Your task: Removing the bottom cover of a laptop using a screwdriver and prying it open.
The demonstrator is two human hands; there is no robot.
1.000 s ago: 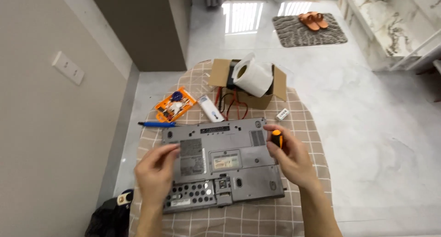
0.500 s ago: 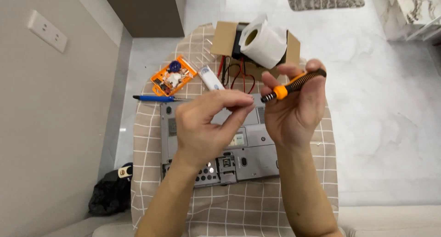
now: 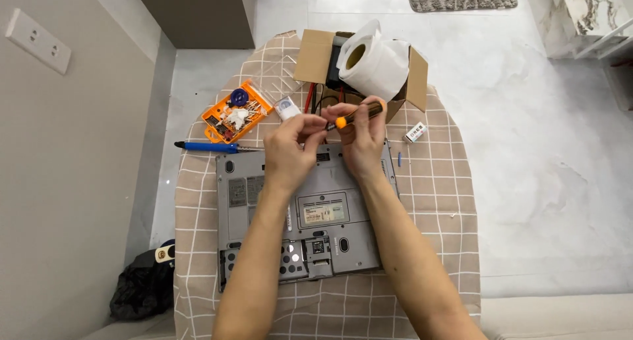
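Note:
A grey laptop (image 3: 316, 215) lies bottom side up on a checked tablecloth (image 3: 435, 201). Both hands are raised above its far edge. My right hand (image 3: 362, 139) grips a small screwdriver with an orange and black handle (image 3: 359, 114). My left hand (image 3: 290, 149) pinches at the screwdriver's tip with thumb and forefinger; whether a bit or screw sits between those fingers is too small to tell.
An open orange bit case (image 3: 235, 111) and a blue-handled screwdriver (image 3: 204, 146) lie at the far left of the table. A cardboard box (image 3: 316, 56) with a roll of white paper (image 3: 372, 63) stands at the back. A small white block (image 3: 415, 132) lies at the right.
Both hands have moved away from the camera and lowered toward the laptop's far edge. The left fingers have closed onto the screwdriver's tip. A second ago both hands rested on the laptop.

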